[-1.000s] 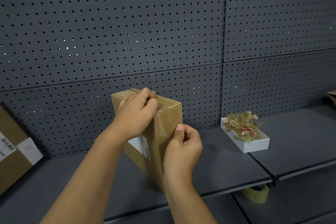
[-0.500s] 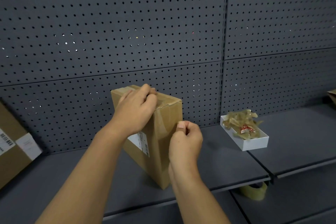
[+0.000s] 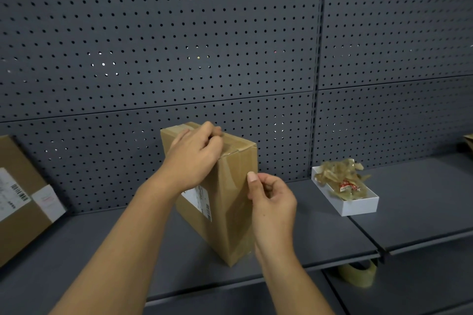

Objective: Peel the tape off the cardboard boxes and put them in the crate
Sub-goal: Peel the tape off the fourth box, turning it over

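A brown cardboard box (image 3: 230, 202) stands upright on the dark shelf, with clear tape along its top and down its near face. My left hand (image 3: 195, 158) grips the box's top front edge, fingers curled over it. My right hand (image 3: 271, 199) is at the box's right edge, thumb and fingers pinching the tape there. A shallow white crate (image 3: 358, 206) to the right holds a heap of crumpled peeled tape (image 3: 340, 179).
A second cardboard box (image 3: 20, 199) with labels leans at the far left. A roll of tape (image 3: 358, 275) sits on the lower shelf under the crate. A pegboard wall (image 3: 230, 46) backs the shelf. Another cardboard corner (image 3: 468, 142) shows at the far right.
My right hand has shifted slightly right and outward at the box's right edge. My left hand keeps its hold on the top.
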Tool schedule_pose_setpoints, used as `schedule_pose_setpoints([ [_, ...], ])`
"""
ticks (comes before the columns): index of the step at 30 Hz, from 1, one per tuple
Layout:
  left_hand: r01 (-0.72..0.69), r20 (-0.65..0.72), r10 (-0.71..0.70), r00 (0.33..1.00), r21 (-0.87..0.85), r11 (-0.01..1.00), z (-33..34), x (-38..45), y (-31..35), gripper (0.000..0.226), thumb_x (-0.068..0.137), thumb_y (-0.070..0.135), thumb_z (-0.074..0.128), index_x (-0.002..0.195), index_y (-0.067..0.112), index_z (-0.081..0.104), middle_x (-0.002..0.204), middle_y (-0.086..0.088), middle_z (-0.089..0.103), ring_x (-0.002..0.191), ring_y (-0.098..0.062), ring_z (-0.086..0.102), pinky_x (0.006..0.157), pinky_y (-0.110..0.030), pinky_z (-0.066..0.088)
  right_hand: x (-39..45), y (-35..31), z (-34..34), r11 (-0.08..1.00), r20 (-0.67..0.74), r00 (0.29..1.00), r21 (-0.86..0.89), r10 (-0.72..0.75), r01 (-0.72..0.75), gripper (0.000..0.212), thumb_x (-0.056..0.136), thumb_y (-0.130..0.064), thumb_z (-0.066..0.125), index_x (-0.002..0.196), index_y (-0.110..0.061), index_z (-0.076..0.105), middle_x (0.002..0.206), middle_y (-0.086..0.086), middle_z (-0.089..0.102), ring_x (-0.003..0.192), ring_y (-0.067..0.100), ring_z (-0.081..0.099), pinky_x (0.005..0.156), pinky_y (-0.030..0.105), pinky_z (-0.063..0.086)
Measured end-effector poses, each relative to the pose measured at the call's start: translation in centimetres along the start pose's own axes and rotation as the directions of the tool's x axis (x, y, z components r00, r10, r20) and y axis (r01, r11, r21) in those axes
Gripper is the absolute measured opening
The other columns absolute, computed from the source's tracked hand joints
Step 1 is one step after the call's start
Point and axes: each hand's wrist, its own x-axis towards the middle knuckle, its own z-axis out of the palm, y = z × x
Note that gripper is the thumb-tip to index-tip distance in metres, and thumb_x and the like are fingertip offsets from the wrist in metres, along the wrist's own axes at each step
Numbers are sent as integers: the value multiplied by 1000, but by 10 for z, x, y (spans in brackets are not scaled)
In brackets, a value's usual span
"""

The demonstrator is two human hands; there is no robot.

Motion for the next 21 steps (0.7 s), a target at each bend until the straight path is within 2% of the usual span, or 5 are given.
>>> schedule_pose_setpoints([
  [3,5,7,-5,1000,-2,1000,-1,-1,0,51,90,43,27,121,23,61,146,16,56,122,-1,42,121,-43,26,3,-3,2,1000,-14,1000,-9,25,-25,9,98,-27,70,94,-20,72,88,2,72,78,11,62,71,22,51],
  [7,4,8,-4,1000,5,1000,-1,-1,4,51,89,42,25,118,20,61,145,14,57,116,2,40,121,-42,25,9,-6,7,999,-32,999,-37,34,-36,10,100,-16,66,93,-9,69,78,3,66,59,-2,54,56,14,47],
  [12,-15,44,14,999,37,999,-3,0,6,39,106,30,27,119,11,59,128,14,58,96,9,33,120,-42,23,13,-9,8,994,-30,998,-96,55,-58,10,100,-15,65,92,-11,68,81,5,67,68,10,57,56,14,46],
  [17,-4,73,-1,997,73,997,-7,0,7,35,109,25,28,123,8,56,128,2,63,95,0,37,115,-39,26,13,-18,2,984,63,982,-48,177,-174,15,102,-17,63,91,-9,69,81,6,67,72,13,57,64,24,47],
  [21,-12,87,4,996,88,996,-8,-1,6,32,109,26,30,121,12,57,130,5,63,101,0,40,112,-36,26,9,-21,-6,986,161,973,-61,166,-158,16,103,-25,61,97,-11,67,72,1,61,60,10,55,60,26,46],
])
